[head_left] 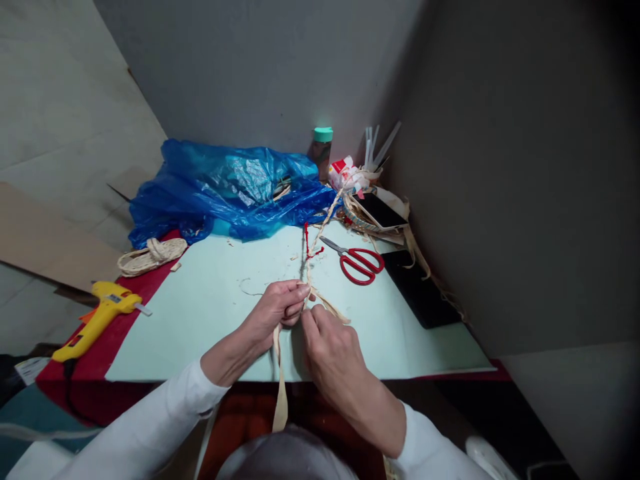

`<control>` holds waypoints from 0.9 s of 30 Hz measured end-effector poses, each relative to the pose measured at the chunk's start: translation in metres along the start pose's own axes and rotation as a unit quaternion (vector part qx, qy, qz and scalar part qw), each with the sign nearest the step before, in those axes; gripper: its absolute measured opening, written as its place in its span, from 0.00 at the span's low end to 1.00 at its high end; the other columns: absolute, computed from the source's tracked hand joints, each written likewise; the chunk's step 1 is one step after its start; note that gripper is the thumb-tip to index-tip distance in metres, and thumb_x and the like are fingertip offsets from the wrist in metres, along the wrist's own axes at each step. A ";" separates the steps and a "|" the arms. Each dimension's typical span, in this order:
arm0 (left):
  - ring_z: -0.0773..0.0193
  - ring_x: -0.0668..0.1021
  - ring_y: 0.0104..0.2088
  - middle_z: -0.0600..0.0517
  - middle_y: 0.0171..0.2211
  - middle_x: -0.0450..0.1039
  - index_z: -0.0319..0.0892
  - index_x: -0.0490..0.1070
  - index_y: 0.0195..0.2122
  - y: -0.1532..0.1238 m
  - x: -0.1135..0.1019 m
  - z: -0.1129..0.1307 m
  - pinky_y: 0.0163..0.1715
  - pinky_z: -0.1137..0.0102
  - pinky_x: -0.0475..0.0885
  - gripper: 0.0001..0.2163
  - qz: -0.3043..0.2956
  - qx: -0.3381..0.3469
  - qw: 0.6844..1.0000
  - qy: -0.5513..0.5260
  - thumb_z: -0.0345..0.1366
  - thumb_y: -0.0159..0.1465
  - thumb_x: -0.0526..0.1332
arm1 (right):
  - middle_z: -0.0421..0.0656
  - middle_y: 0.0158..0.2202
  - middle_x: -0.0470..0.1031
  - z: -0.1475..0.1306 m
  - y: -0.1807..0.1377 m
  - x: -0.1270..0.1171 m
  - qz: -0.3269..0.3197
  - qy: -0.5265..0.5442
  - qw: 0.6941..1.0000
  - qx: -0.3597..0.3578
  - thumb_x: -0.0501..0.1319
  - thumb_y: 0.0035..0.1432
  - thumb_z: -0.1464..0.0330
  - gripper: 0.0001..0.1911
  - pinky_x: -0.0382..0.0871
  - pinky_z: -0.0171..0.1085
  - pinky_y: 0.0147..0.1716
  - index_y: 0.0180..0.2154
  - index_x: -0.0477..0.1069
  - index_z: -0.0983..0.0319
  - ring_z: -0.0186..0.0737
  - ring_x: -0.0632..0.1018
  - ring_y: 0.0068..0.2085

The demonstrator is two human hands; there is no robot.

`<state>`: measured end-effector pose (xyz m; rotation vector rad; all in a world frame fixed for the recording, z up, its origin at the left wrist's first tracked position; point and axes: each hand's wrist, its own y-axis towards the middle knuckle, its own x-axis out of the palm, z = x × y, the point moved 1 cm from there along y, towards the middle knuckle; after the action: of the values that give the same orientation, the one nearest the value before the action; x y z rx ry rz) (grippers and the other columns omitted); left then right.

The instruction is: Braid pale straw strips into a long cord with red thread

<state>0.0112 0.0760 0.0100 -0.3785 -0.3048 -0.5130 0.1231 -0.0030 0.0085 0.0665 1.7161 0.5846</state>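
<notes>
A pale braided cord point(327, 217), made of straw-like strips, runs from the back of the table toward me. My left hand point(285, 303) pinches its near end between thumb and fingers. Just to the right and slightly nearer, my right hand point(327, 340) is closed, its fingers bent at the cord's end; whatever lies inside them is mostly hidden, though it appears to be a strip. One loose strip point(281, 380) hangs down over the table edge below my left hand. Another strip end point(335, 310) sticks out to the right. Red thread point(307, 240) lies beside the braid.
Red-handled scissors point(357, 260) lie right of the braid on a pale green board point(200, 320). A yellow glue gun point(100, 320) and a woven straw sole point(153, 257) rest at left. Behind are a blue plastic bag point(225, 187), a jar point(323, 150) and a phone point(383, 210).
</notes>
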 end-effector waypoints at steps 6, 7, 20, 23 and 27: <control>0.76 0.47 0.17 0.63 0.16 0.47 0.37 0.66 0.29 -0.005 -0.003 0.005 0.18 0.74 0.42 0.10 -0.013 0.014 0.999 0.039 0.38 0.61 0.61 | 0.45 0.30 0.73 0.024 0.003 -0.030 -0.080 0.181 0.980 0.024 0.51 0.64 0.71 0.11 0.60 0.36 0.27 0.34 0.72 0.61 0.38 0.72 0.27; 0.76 0.47 0.17 0.63 0.16 0.47 0.37 0.66 0.29 -0.006 -0.003 0.006 0.18 0.74 0.42 0.10 -0.013 0.019 0.999 0.048 0.38 0.62 0.61 | 0.44 0.30 0.74 0.030 0.005 -0.039 -0.057 0.224 0.972 0.038 0.52 0.66 0.69 0.11 0.62 0.36 0.28 0.35 0.72 0.60 0.37 0.73 0.28; 0.74 0.64 0.18 0.51 0.24 0.71 0.36 0.68 0.30 -0.011 -0.002 0.007 0.20 0.75 0.57 0.08 -0.033 0.040 0.986 0.160 0.36 0.62 0.57 | 0.34 0.20 0.58 0.059 0.045 0.007 -0.204 0.621 0.737 0.174 0.55 0.62 0.60 0.16 0.46 0.32 0.18 0.26 0.62 0.61 0.28 0.56 0.19; 0.71 0.71 0.20 0.46 0.30 0.75 0.36 0.69 0.33 -0.017 -0.004 0.007 0.22 0.73 0.65 0.09 -0.050 0.022 0.986 0.159 0.38 0.62 0.58 | 0.35 0.19 0.60 0.060 0.040 0.009 -0.198 0.622 0.735 0.184 0.56 0.61 0.60 0.16 0.45 0.33 0.19 0.25 0.64 0.62 0.28 0.56 0.19; 0.68 0.74 0.20 0.47 0.29 0.76 0.37 0.67 0.37 -0.023 -0.008 0.008 0.21 0.72 0.69 0.10 -0.032 0.014 0.988 0.150 0.40 0.62 0.58 | 0.36 0.17 0.61 0.060 0.037 0.007 -0.174 0.624 0.735 0.199 0.58 0.60 0.59 0.19 0.45 0.33 0.19 0.21 0.64 0.62 0.28 0.55 0.19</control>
<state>-0.0089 0.0643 0.0207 -0.2588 -0.0328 -0.6201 0.1676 0.0524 0.0112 -0.4474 3.0527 -0.1568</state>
